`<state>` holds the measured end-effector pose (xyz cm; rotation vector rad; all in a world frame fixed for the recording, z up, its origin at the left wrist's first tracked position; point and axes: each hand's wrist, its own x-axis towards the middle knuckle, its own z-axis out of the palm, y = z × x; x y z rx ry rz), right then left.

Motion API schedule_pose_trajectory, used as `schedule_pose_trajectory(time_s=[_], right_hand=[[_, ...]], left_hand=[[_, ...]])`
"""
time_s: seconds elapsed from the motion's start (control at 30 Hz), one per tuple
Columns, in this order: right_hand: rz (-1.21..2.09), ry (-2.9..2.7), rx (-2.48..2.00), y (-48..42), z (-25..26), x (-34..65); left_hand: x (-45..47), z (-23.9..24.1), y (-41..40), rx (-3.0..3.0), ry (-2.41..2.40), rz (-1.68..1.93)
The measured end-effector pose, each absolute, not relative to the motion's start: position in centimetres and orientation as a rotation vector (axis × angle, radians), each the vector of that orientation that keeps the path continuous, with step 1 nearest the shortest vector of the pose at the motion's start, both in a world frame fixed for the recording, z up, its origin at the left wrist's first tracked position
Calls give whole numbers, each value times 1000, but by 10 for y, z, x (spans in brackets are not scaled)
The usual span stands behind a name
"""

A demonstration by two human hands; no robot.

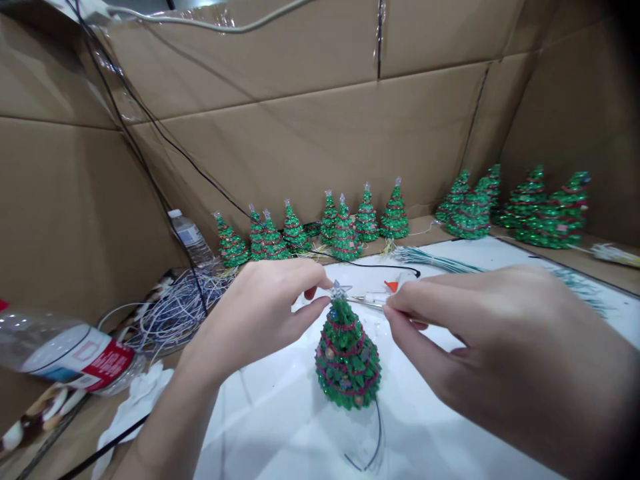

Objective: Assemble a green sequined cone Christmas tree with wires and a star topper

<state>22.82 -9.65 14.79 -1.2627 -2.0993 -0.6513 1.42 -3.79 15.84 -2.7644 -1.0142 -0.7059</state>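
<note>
A small green Christmas tree ornament point(347, 360) with red garlands and tiny baubles stands upright on the white board in front of me. A clear star point(339, 291) tops it. My left hand point(273, 303) pinches the left side of the star between thumb and forefinger. In my right hand point(465, 327) is a pair of metal tweezers point(367, 303), held from the right with the tips at the star; whether they touch it I cannot tell. From the tree's base a thin dark wire point(379, 433) curls onto the board.
Several finished-looking trees point(346, 233) line the cardboard wall point(300, 133), with more trees point(467, 207) at right. Green wire bundles point(435, 259) lie behind my right hand. At left are tangled wires point(170, 310), two plastic bottles point(100, 357) and crumpled tissue point(137, 397). Black cables point(150, 173) hang down.
</note>
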Motion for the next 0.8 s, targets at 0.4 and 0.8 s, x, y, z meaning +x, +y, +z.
schedule_pose_trajectory(time_s=[0.4,0.8], right_hand=[[-927,-2060,-1214,-116,129,214],[-779,-2087,-1215,-112,133,214]], left_hand=[[20,157,-38,-2762,-1036,-731],[20,156,-40,-2788,-1074,-755]])
